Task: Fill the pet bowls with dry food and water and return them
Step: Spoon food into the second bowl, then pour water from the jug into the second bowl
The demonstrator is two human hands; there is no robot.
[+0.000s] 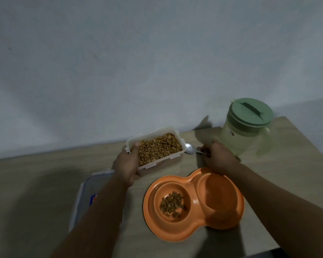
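Note:
An orange double pet bowl (192,229) lies on the wooden table (45,174). Its left well holds a small heap of brown kibble (172,203); its right well looks dry. Behind it stands a clear plastic food container (168,162) full of kibble, with no lid on. My left hand (128,164) grips the container's near left corner. My right hand (215,156) is closed on the handle of a metal spoon (189,148), whose bowl rests on the table just right of the container. A pale green water jug (244,131) with a green lid stands at the back right.
The container's clear lid (84,198) lies flat on the table at the left, partly under my left forearm. A plain wall rises right behind the table. The table's right and front edges run close to the pet bowl and jug.

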